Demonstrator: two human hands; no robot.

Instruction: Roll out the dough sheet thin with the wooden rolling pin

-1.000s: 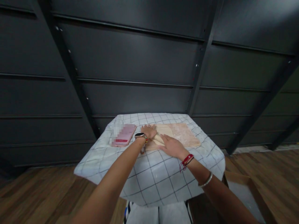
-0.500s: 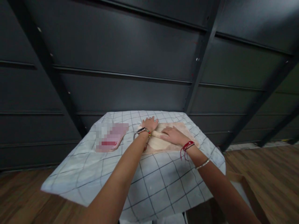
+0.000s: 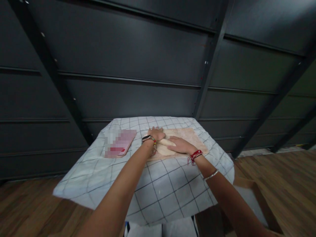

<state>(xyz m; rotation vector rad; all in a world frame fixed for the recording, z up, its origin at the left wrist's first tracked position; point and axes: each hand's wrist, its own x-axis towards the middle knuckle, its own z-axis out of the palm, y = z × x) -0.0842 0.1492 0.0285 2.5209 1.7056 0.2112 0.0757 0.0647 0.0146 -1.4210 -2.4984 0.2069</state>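
A pale peach cloth (image 3: 191,134), perhaps a towel, is spread on the table. A lighter cream ridge or fold (image 3: 166,143) runs across its left half. My left hand (image 3: 157,133) presses on the cloth's far left part with fingers stretched out; a watch and beads circle that wrist. Flat on the middle of the cloth, beside the cream fold, lies my right hand (image 3: 182,145), its fingers extended to the left. Neither hand grips the cloth. Part of the cloth's left edge is hidden behind my left wrist.
The table wears a white checked tablecloth (image 3: 170,184). To the left lies a pink, partly blurred flat packet (image 3: 127,138). A dark panelled wall (image 3: 138,95) stands behind the table. At the lower right, an open cardboard box (image 3: 261,200) sits on the wooden floor.
My left hand has shifted slightly left and nearer to me over the cloth. My right hand has slid a little left and down along the fold. The view has moved slightly.
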